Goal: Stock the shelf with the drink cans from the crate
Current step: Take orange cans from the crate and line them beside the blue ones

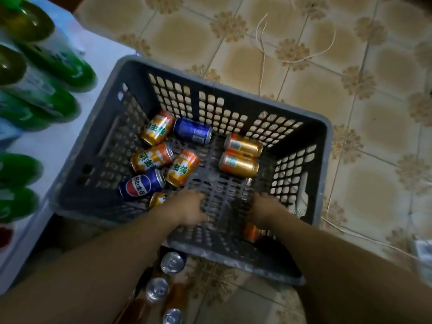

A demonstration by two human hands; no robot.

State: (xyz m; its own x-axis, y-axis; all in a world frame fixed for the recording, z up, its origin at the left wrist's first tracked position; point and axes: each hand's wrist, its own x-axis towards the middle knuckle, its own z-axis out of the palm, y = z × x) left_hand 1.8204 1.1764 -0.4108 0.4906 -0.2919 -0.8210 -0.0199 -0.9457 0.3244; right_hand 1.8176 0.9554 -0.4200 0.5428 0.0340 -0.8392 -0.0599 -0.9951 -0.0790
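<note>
Left hand (187,205), loosely spread, and right hand (265,206), fingers unreadable, are reaching into the crate (233,256), where cans (182,167) lying sideways on its floor could go rolling from a hasty grab.

Left hand (189,206) and right hand (265,206) reach down, arms extended (fingers blurred).

Drink cans (182,167) lie on their sides in a crate (325,136) on the floor (350,66), most near its left wall. A shelf (58,146) carrying bottles (46,94) stands to the left, with three upright cans (171,263) before the crate.
</note>
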